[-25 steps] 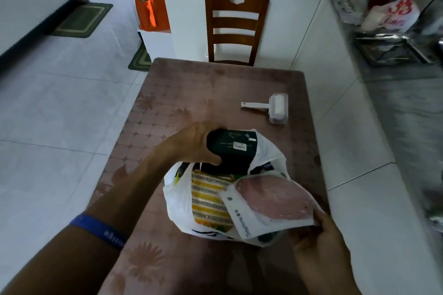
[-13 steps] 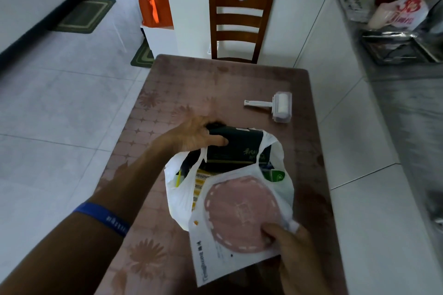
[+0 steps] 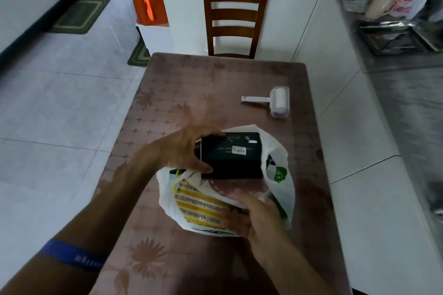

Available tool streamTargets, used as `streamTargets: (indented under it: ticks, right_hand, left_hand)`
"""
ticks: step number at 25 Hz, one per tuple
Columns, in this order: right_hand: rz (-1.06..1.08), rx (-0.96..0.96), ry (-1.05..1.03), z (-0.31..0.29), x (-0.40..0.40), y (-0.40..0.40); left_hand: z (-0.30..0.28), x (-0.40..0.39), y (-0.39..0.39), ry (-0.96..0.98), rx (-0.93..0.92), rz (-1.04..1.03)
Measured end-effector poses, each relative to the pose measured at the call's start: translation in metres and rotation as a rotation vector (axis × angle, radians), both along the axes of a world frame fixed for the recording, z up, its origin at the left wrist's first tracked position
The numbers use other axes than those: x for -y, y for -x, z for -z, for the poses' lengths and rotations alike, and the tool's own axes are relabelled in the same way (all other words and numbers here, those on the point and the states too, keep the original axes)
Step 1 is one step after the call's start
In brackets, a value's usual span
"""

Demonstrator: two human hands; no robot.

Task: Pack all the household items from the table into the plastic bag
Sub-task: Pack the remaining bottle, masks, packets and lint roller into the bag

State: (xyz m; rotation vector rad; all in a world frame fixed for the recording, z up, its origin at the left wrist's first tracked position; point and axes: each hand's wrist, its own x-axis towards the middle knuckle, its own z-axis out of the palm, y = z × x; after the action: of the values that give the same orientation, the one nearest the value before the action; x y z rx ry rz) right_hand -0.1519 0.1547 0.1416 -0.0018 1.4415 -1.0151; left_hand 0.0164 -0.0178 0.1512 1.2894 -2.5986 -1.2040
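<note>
A white plastic bag (image 3: 279, 175) is sitting open on the near half of the table (image 3: 191, 84), its mouth facing up. Inside it, a dark box (image 3: 231, 155) with a small white label is lying at the far side, its top sticking out above the rim. Nearer the person, a yellow striped packet (image 3: 199, 206) is lying in the bag, and between it and the box a white packet with a pink round pad (image 3: 239, 189) is going in, partly covered by the bag's film.

The left hand (image 3: 184, 148) is gripping the left end of the dark box, fingers curled over its far edge and the thumb pressing on its near side. A blue wristband (image 3: 72, 256) is showing on that forearm. The right hand (image 3: 259, 220) is lying over the near right part of the bag's mouth, fingers bent onto the pink pad packet and the bag's film; whether they are pinching the packet or only pressing it down cannot be told, as the hand is blurred.

Beyond the bag, well apart from it toward the far right of the table, a white lint roller (image 3: 273, 102) is lying flat with its handle pointing left. A wooden chair (image 3: 236, 19) is standing at the table's far end, and an orange bag (image 3: 148, 5) is sitting on a low white stand to its left.
</note>
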Motion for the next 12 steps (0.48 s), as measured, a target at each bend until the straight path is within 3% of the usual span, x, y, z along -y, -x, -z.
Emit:
streamTargets:
  ticks: [2, 5, 6, 7, 9, 11, 12]
  right_hand:
    - [-0.077, -0.279, 0.122, -0.007, -0.022, 0.02]
    - [-0.435, -1.295, 0.369, -0.009, -0.04, 0.057]
    - [-0.56, -1.458, 0.366, -0.003, -0.032, 0.067]
    - [-0.662, -1.417, 0.301, -0.004, -0.018, 0.072]
    - [-0.734, -1.183, 0.203, -0.011, 0.009, 0.073]
    - [-0.615, -1.039, 0.318, -0.012, 0.028, 0.075]
    - [-0.533, -0.977, 0.403, -0.015, 0.035, 0.074]
  left_hand:
    - [0.0, -0.025, -0.012, 0.148, 0.075, -0.086]
    - [0.002, -0.081, -0.021, 0.375, 0.06, -0.591]
    - [-0.001, -0.093, -0.022, 0.375, 0.049, -0.724]
    - [-0.006, -0.1, -0.022, 0.327, 0.074, -0.792]
    - [-0.015, -0.103, -0.025, 0.206, 0.193, -0.727]
    - [-0.024, -0.103, -0.03, 0.114, 0.157, -0.665]
    - [-0.03, -0.104, -0.031, 0.034, 0.047, -0.674]
